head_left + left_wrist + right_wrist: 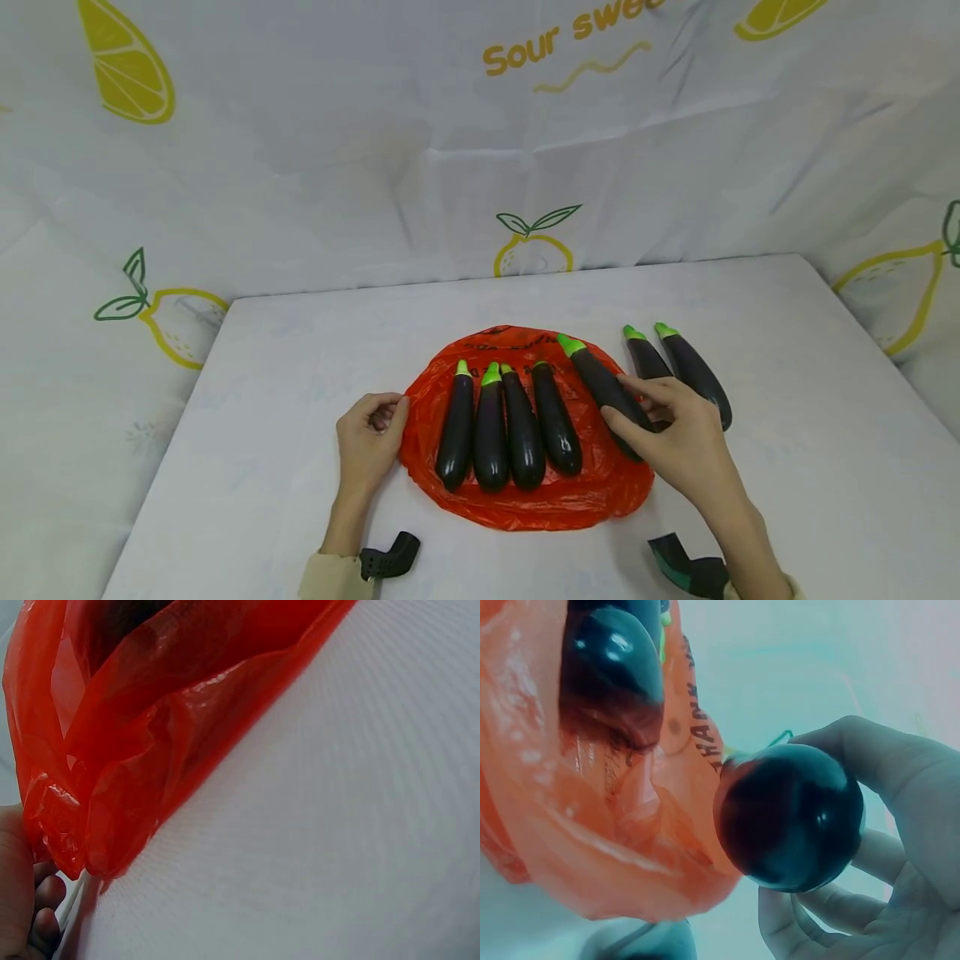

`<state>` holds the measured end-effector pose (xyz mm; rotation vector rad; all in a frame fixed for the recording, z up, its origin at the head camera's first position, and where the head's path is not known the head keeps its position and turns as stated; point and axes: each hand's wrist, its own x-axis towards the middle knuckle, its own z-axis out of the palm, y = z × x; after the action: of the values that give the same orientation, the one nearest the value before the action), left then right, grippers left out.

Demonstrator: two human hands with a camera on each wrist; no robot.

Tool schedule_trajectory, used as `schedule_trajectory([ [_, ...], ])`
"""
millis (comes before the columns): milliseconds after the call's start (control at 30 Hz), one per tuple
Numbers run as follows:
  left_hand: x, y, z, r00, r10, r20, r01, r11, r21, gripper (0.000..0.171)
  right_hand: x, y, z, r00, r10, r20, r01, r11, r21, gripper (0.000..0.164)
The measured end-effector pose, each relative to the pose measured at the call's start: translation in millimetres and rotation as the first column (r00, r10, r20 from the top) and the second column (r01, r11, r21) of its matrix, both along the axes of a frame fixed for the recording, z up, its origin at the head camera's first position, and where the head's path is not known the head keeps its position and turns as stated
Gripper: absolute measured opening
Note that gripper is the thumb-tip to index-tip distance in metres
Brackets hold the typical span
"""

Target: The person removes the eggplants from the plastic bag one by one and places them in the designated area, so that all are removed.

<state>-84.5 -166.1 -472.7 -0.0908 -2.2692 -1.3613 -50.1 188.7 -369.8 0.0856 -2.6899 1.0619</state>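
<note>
A red plastic bag [517,512] lies spread open on the table with several dark eggplants [491,433] side by side in it, green stem ends pointing away. At the bag's left edge my left hand [367,442] pinches the rim; the left wrist view shows the bag's folds [112,795] gathered beside the fingers. My right hand [686,433] grips another eggplant [600,375] over the bag's right side, thumb on one side and fingers on the other. Its round, shiny end [787,817] faces the camera in the right wrist view.
To the right of the bag, two more eggplants [697,375] lie on the white table [300,350], one partly behind my right hand. A white cloth with lemon prints [337,167] hangs behind the table. Black brackets [392,557] sit at both wrists.
</note>
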Motion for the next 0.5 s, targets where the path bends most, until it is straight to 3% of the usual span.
schedule_trajectory([
  [200,0.3,-1,-0.9,1.0,0.003,0.013,-0.003,1.0,0.004,0.004,-4.5,4,5.0,0.999,-0.008,-0.031,0.008,1.0,0.013,0.04],
  [500,-0.3,0,-0.3,1.0,-0.009,0.007,0.009,1.0,0.001,0.004,-10.2,19,13.2,0.999,-0.035,-0.008,0.036,0.999,0.015,0.042],
])
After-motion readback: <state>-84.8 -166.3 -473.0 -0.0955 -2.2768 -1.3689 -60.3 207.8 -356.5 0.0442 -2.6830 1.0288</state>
